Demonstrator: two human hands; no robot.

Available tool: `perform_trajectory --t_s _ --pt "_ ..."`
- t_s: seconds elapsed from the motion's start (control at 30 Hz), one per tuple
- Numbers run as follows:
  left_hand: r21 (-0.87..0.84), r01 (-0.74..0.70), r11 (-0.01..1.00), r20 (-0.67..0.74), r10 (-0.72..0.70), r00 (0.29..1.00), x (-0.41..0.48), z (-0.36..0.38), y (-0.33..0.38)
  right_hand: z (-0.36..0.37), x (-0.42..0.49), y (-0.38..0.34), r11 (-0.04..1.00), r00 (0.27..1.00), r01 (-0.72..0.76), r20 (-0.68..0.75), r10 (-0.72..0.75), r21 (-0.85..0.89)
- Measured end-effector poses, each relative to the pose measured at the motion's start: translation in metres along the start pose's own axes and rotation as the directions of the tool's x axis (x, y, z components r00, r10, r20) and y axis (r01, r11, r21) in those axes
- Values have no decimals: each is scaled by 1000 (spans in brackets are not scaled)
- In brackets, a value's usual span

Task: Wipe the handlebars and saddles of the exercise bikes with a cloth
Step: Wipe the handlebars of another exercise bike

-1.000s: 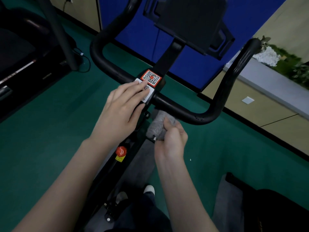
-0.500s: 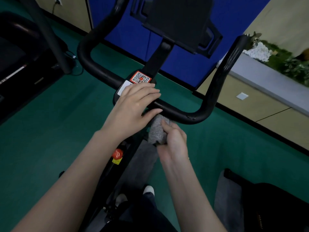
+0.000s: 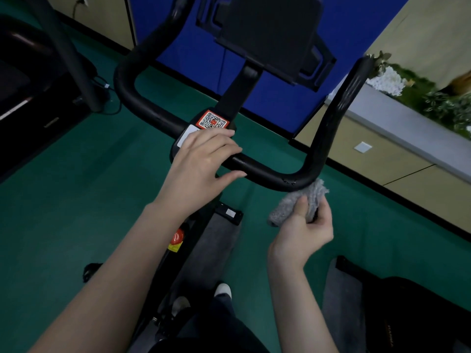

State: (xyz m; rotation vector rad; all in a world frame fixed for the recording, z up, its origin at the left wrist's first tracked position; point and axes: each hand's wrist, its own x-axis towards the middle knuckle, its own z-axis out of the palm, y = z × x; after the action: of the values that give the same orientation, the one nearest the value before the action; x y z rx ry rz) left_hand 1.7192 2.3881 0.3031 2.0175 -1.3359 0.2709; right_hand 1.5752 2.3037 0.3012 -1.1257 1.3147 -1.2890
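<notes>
A black U-shaped handlebar point(image 3: 270, 171) of an exercise bike runs across the middle of the head view, with a QR-code sticker point(image 3: 212, 121) at its centre clamp. My left hand point(image 3: 201, 166) rests on the bar just right of the clamp, fingers straight over the top and thumb stretched out under it. My right hand point(image 3: 305, 225) grips a fluffy grey cloth point(image 3: 298, 200) and holds its top against the underside of the bar's right bend. The saddle is out of view.
A black tablet holder point(image 3: 267, 36) stands above the bar on its stem. A red knob point(image 3: 177, 236) sits on the frame below. A treadmill point(image 3: 30, 98) is at the left, another dark machine point(image 3: 397, 314) at the lower right, a planter ledge point(image 3: 407, 128) at the right.
My right hand has carried the cloth from under the centre of the bar out to its right bend. My left hand has slid slightly right along the bar, off the sticker.
</notes>
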Motion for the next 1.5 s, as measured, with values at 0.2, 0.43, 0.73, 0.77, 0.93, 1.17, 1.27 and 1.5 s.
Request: perform_trajectory --t_s 0.2,0.43,0.73,0.77,0.93,1.17,1.27,1.5 --pt "2 -8 1000 -16 8 1000 -1 2 -1 1 -10 2 790 822 568 203 -532 -230" --pt "-5 -11 1000 -25 11 1000 -1 1 -1 -6 5 2 519 557 823 510 -656 -232" --pt "-9 -8 1000 -19 8 1000 -1 0 1 -2 -3 10 448 478 871 566 -672 -204" --pt "-7 -11 1000 -17 11 1000 -1 0 0 -2 -5 12 407 415 899 617 -668 -164" --pt "-26 -12 1000 -15 12 1000 -1 1 1 -32 31 13 310 384 923 601 -701 -229" --pt "-29 -3 1000 -20 2 1000 -1 1 -1 1 34 -18 400 517 855 616 -594 -330" --pt "-30 -5 1000 -21 4 1000 -1 1 0 11 35 -32 379 511 854 713 -481 -356" --pt "-36 10 999 -11 -11 1000 1 1 -1 31 13 -42 336 170 942 888 -428 -18"
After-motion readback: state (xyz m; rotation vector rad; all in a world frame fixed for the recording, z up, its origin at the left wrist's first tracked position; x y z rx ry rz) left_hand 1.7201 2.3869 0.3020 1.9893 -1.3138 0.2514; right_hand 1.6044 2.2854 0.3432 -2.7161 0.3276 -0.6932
